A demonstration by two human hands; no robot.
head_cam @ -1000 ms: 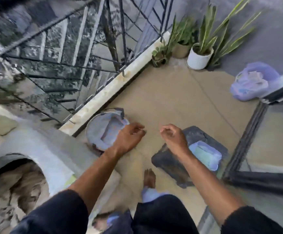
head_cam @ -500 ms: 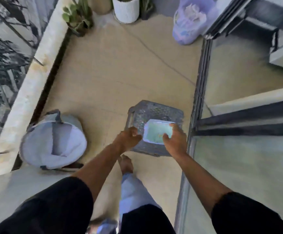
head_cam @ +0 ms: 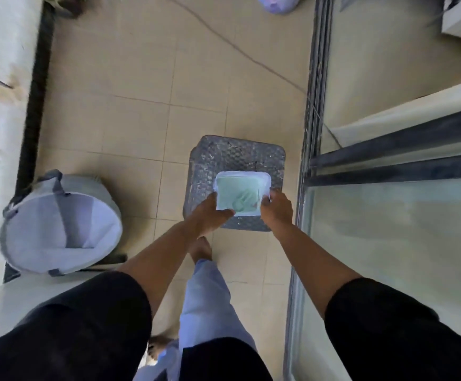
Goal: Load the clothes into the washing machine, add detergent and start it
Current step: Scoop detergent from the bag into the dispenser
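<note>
A square translucent container (head_cam: pixel 241 191) with pale green contents and a scoop-like shape inside sits on a grey woven stool (head_cam: pixel 237 158). My left hand (head_cam: pixel 211 214) grips its left near corner. My right hand (head_cam: pixel 277 209) holds its right near corner, fingers curled on the rim. A grey fabric laundry basket (head_cam: pixel 59 224) stands empty on the floor to the left. The washing machine's white top (head_cam: pixel 9 301) shows only at the lower left edge.
A dark sliding-door track and frame (head_cam: pixel 310 133) run along the right. A white ledge (head_cam: pixel 4 92) borders the left. A purple bag (head_cam: pixel 277 2) lies at the far top. A thin cable (head_cam: pixel 237 49) crosses the tiles. My bare foot (head_cam: pixel 200 247) stands before the stool.
The view swung from the machine's drum and railing down to the stool. Both hands reached the container and now hold its near corners.
</note>
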